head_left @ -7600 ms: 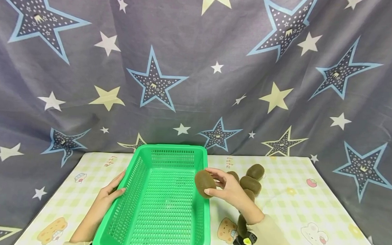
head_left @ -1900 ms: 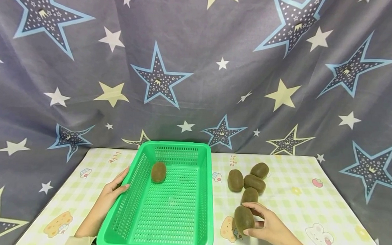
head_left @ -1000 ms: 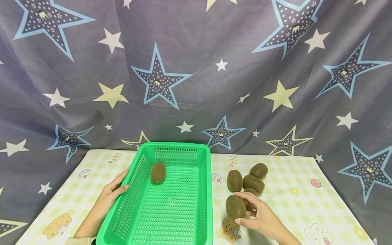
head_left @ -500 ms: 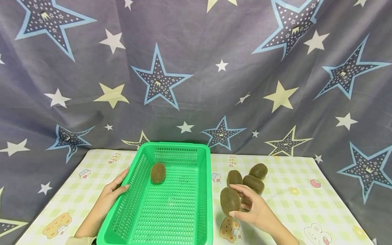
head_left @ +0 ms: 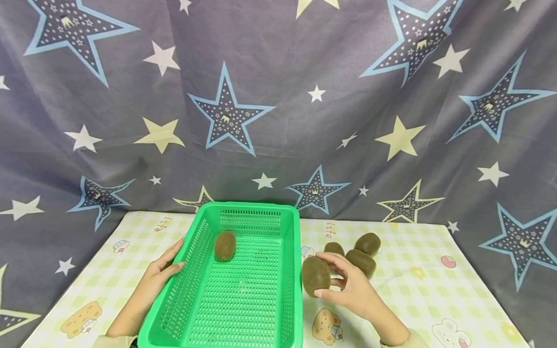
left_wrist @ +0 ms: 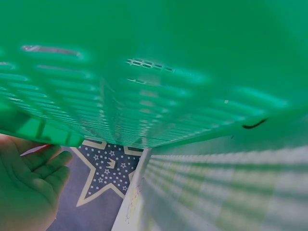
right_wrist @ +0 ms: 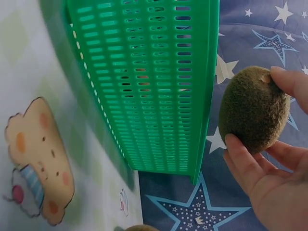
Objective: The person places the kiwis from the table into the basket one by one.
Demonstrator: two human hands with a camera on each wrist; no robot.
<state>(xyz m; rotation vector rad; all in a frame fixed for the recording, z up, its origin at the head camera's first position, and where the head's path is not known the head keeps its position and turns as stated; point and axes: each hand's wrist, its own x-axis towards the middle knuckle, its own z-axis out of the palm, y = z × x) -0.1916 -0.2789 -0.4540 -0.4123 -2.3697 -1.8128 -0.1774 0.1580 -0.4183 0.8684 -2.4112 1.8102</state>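
Observation:
My right hand [head_left: 353, 289] holds a brown fuzzy kiwi [head_left: 316, 276] just outside the basket's right rim. In the right wrist view, the thumb and fingers pinch this kiwi [right_wrist: 254, 109] from opposite sides, and it is clear of the tablecloth. My left hand [head_left: 152, 279] grips the left rim of the green plastic basket [head_left: 299, 297], thumb on the rim. The left wrist view has the left hand's loosely bent fingers [left_wrist: 50, 168] under the rim. Inside the basket, one kiwi [head_left: 225, 245] lies near the back left.
Right of the basket, three more kiwis show: one partly hidden behind my hand [head_left: 333, 248], one farther back [head_left: 367, 243] and one in the middle [head_left: 361, 262]. A checked tablecloth [head_left: 407, 306] covers the table. A grey star-patterned curtain [head_left: 280, 123] hangs behind.
A kiwi earlier held at the right rim now lies in the basket. My right hand has carried another kiwi from the table leftward and back to the rim. The left hand stays put.

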